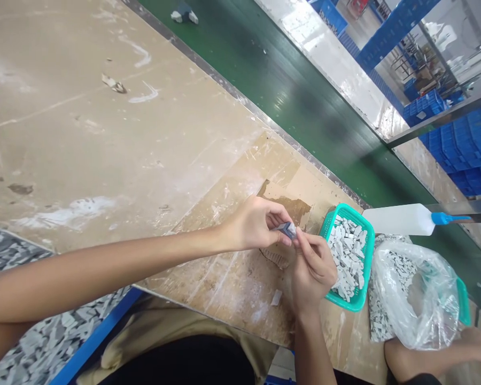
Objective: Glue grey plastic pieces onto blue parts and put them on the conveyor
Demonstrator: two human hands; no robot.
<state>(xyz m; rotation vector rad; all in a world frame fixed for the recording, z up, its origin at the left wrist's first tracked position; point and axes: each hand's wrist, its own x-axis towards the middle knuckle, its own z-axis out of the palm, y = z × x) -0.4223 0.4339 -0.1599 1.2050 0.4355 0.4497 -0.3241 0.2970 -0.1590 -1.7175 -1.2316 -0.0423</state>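
My left hand (252, 224) and my right hand (312, 272) meet above a tan, worn board (208, 278), pinching a small grey-blue piece (287, 230) between their fingertips. Its exact shape is partly hidden by my fingers. Just right of my right hand sits a teal plastic basket (369, 251) heaped with small grey-white pieces (347, 256). A torn brown patch of cardboard (292, 211) lies under and beyond my left hand.
A white squeeze bottle with a blue nozzle (398, 219) lies beyond the basket. A clear plastic bag of pieces (419, 299) sits to the right, with a co-worker's forearm (425, 358) below it. A grey-white heap (28, 342) lies lower left; blue crates (465, 144) stand far right.
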